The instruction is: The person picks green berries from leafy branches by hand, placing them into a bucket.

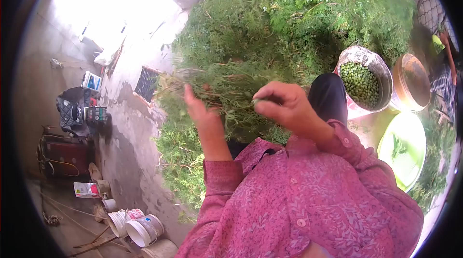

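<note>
My left hand [200,113], slightly smeared by motion, is at a leafy evergreen branch [236,82] and appears to grip it; part of its fingers is hidden in the foliage. To its right, my right hand [284,106] is closed in a pinch at the branch's edge. Between thumb and forefinger shows a small green cone [256,100], mostly covered by the fingertips. Beyond my right knee stands a whitish bucket [344,58] holding many small green cones [359,82].
A large heap of evergreen cuttings [289,22] spreads in front of me. At right are a tan bucket [418,77] and a light green basin [420,147] with a sprig inside. White pails [140,234], a dark red box [67,157] and a dark bag [67,108] stand along the left.
</note>
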A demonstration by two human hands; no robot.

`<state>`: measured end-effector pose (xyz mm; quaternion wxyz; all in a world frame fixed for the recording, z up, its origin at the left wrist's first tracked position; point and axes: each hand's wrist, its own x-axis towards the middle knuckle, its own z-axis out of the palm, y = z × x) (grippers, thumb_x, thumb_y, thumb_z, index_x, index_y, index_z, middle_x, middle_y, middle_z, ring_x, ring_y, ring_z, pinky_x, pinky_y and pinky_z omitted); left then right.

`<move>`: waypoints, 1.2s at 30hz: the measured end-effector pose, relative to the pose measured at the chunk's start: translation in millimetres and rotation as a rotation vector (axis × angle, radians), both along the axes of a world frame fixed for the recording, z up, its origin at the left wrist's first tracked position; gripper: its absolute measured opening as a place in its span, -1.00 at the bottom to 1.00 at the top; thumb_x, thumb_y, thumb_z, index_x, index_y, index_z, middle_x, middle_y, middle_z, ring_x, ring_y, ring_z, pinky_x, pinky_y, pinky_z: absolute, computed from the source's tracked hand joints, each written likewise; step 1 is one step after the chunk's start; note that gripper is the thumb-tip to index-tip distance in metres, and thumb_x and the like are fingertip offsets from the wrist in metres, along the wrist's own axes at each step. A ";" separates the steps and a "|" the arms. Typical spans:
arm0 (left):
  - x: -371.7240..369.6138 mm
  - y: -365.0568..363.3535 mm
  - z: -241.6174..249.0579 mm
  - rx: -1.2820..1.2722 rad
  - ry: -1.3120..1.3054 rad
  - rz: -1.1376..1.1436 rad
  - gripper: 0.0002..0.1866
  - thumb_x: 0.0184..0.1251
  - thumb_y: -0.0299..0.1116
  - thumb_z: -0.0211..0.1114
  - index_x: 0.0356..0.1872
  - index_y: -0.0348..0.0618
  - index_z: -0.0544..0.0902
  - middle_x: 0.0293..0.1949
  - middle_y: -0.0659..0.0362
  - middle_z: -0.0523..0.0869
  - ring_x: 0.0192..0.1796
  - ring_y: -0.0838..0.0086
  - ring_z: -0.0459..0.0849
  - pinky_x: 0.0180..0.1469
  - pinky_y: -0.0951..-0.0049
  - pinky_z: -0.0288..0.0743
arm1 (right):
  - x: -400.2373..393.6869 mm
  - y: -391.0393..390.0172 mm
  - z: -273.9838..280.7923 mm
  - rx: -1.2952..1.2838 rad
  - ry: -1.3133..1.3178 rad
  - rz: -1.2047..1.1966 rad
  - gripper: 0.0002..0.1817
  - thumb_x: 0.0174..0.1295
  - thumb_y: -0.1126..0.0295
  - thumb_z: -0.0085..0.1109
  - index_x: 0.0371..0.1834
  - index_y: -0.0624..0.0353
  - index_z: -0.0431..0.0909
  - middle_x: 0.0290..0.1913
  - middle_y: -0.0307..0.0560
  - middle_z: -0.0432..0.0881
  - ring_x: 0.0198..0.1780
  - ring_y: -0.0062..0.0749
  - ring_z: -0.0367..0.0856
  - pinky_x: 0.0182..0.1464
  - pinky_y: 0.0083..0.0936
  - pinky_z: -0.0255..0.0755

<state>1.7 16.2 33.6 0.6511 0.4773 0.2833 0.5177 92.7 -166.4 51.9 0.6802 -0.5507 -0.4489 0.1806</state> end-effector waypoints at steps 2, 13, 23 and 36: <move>-6.2 4.7 15.8 -0.431 -0.086 -0.075 -0.63 0.29 -0.06 0.05 -0.06 -0.12 0.43 -0.31 0.13 0.56 -0.34 0.38 0.54 -0.26 0.28 0.53 | 6.5 -7.0 9.6 -0.079 0.448 0.150 -0.86 0.21 0.37 0.07 -0.27 0.20 0.49 -0.40 -0.27 0.53 -0.40 -0.66 0.49 -0.46 -0.73 0.33; 0.6 -28.8 33.7 -0.353 -0.155 -0.110 -0.68 0.33 -0.03 0.00 -0.18 -0.07 0.48 -0.38 0.21 0.57 -0.41 0.46 0.53 -0.38 0.43 0.51 | 15.5 12.4 16.3 -0.024 0.702 0.468 -0.82 0.21 0.34 0.10 -0.28 0.23 0.46 -0.48 -0.29 0.49 -0.46 -0.66 0.45 -0.54 -0.74 0.26; -0.2 -22.7 32.0 -0.318 -0.162 -0.239 -0.63 0.33 0.03 -0.06 -0.23 -0.08 0.47 -0.40 0.21 0.55 -0.36 0.41 0.54 -0.30 0.35 0.50 | 5.1 35.3 -38.9 -0.331 -0.086 -0.055 -0.72 0.00 0.31 0.26 -0.32 0.31 0.56 -0.48 0.08 0.60 -0.47 -0.31 0.59 -0.36 -0.45 0.45; 2.6 -30.9 29.3 -0.091 -0.016 -0.153 -0.60 0.34 0.04 -0.09 -0.23 -0.09 0.47 -0.40 0.20 0.55 -0.37 0.42 0.55 -0.32 0.37 0.50 | 6.0 38.6 -42.6 -0.325 -0.118 -0.131 -0.74 -0.09 0.32 0.23 -0.42 0.30 0.52 -0.50 0.18 0.56 -0.45 -0.01 0.57 -0.37 -0.32 0.43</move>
